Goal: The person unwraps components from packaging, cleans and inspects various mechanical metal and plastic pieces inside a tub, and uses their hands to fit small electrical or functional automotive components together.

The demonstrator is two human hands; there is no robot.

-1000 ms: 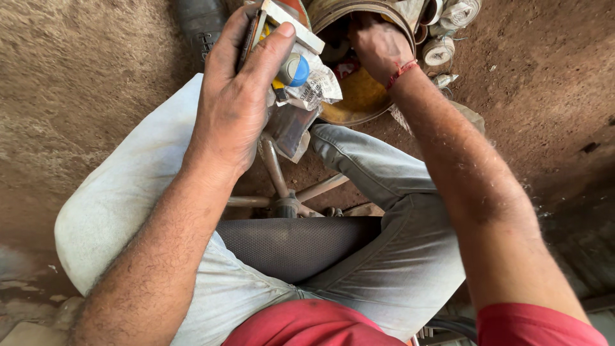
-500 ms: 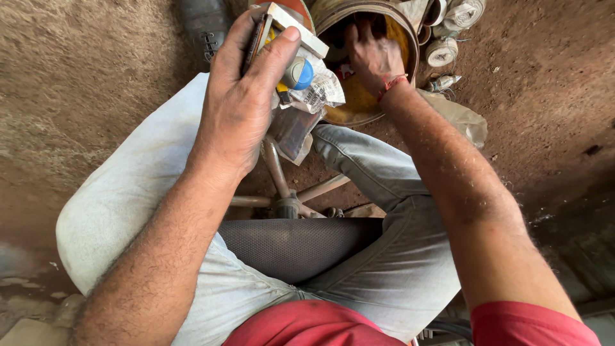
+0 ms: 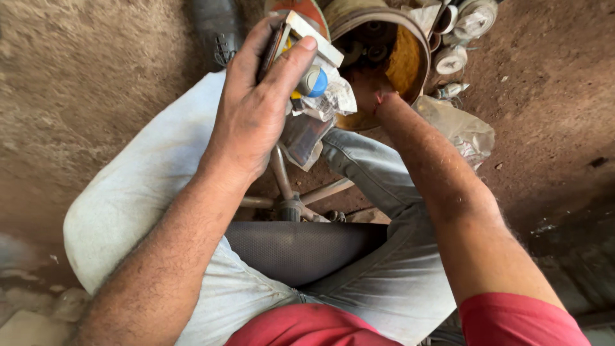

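Left hand: fingers clenched around a bundle of small packets, thumb pressed along a flat white box at its top; a blue cap shows just beside the thumb tip. Right hand: reaching down into a rusty bucket, fingers hidden inside, grip cannot be told. Rolls of tape lie beyond the bucket.

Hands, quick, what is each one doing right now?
Left hand: closed on a bundle of small packets.
Right hand: reaching down into the rusty bucket; fingers hidden, grip cannot be told.
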